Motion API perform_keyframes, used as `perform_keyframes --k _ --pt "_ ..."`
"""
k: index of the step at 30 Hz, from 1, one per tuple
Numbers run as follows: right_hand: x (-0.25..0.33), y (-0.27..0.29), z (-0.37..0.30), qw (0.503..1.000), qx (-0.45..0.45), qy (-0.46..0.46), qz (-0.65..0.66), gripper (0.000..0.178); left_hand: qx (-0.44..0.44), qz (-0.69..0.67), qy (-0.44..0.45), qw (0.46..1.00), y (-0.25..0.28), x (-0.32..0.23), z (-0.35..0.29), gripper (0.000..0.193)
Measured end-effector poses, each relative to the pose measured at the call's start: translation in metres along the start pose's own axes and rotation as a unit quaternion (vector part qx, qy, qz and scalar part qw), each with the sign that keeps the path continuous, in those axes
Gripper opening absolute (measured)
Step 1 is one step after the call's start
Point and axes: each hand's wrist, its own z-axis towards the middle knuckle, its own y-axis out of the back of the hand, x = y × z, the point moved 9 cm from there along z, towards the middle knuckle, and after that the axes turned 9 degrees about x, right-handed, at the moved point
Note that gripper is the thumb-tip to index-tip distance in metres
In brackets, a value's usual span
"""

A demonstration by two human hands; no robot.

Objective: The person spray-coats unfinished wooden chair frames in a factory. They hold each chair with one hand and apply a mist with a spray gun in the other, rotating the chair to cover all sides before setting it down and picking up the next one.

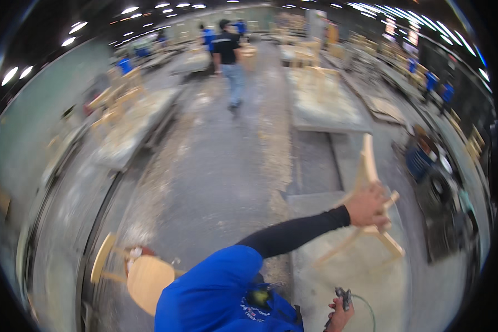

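Note:
My left arm, in a black sleeve, reaches across to the right. Its hand point(366, 205) is closed around a bar of a pale wooden chair frame point(367, 157), whose legs and curved parts spread over a grey, dusty platform point(310, 293). Lower down, near the bottom edge, my right hand point(340, 316) is wrapped round a small dark spray gun point(343, 294). A thin green hose point(372, 310) curves away beside the gun. The gun is apart from the chair frame. Motion blurs the frame's edges.
A wooden chair with a round seat point(148, 283) stands at my lower left. Long platforms point(329, 113) bearing wooden chairs line both sides of a grey aisle point(227, 166). A person in black point(226, 51) is ahead in it. Dark equipment point(440, 188) stands at right.

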Motion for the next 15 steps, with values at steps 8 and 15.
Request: perform_keyframes --k 8,15 --pt "-0.002 -0.002 -0.008 0.991 -0.134 -0.020 -0.003 0.031 0.100 -0.061 -0.151 0.982 -0.039 -0.019 0.034 0.050" --pt "0.022 -0.035 -0.003 0.976 -0.217 -0.016 -0.004 0.034 -0.038 -0.155 -0.235 0.959 0.002 -0.026 0.008 0.036"
